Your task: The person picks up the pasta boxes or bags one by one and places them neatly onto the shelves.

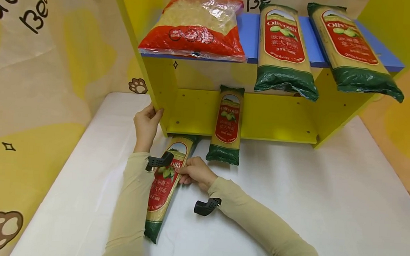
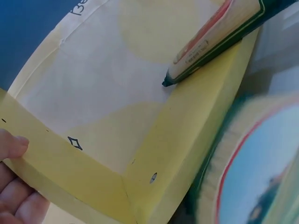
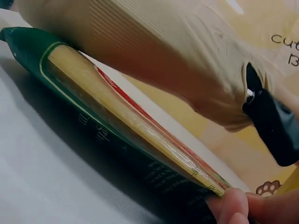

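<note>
Left hand on the yellow shelf side panel, fingers curled around its edge. Right hand pinching the spaghetti pack by its side. Pack flat on the white desk, top end just under the shelf.

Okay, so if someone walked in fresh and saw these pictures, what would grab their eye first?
Probably the bright yellow shelf unit with its blue upper shelf, which carries a red-and-clear bag of pasta and two spaghetti packs. Next, the spaghetti pack lying on the white table, pinched at its edge by the right hand, while the left hand grips the shelf's side panel.
</note>
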`<action>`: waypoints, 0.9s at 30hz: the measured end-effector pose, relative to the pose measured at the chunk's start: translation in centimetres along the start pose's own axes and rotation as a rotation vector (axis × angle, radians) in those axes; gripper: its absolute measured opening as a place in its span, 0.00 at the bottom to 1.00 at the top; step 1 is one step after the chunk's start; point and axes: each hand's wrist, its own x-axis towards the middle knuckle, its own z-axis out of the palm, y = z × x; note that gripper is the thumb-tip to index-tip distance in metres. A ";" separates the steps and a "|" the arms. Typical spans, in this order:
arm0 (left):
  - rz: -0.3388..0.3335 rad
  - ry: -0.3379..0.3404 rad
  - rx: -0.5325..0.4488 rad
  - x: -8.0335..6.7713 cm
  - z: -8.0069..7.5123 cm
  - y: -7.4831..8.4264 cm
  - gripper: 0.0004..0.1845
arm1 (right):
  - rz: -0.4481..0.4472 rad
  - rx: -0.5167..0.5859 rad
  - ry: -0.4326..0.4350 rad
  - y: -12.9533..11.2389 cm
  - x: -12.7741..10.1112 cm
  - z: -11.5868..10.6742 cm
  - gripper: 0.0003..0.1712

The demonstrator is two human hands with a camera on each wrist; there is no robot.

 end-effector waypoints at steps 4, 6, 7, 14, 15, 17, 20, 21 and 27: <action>-0.006 0.006 -0.010 0.1 -0.1 0.0 0.16 | -0.028 -0.054 -0.036 -0.2 -1.3 -0.3 0.05; -0.009 0.014 -0.006 0.2 -0.2 -0.1 0.16 | -0.041 -0.071 -0.049 -0.2 -2.0 -0.4 0.05; -0.011 0.016 -0.003 0.2 -0.1 -0.1 0.16 | -0.047 -0.079 -0.054 -0.1 -2.3 -0.5 0.06; -0.028 0.014 0.001 0.3 -0.1 -0.1 0.16 | -0.089 -0.081 -0.078 0.1 -4.8 -1.3 0.06; -0.031 0.014 0.001 0.3 -0.1 -0.1 0.16 | -0.101 -0.084 -0.080 0.0 -5.1 -1.4 0.06; -0.040 0.014 -0.004 0.3 -0.1 0.0 0.16 | -0.125 -0.092 -0.088 -0.3 -5.9 -1.9 0.07; -0.052 0.017 -0.017 0.3 0.0 0.2 0.16 | -0.169 -0.104 -0.114 -0.8 -7.0 -2.8 0.08; -0.054 0.018 -0.018 0.3 0.0 0.2 0.16 | -0.186 -0.109 -0.123 -0.9 -7.4 -3.2 0.08; -0.051 0.011 -0.020 0.1 0.2 0.0 0.16 | -0.220 -0.082 -0.121 -1.6 -9.0 -6.4 0.06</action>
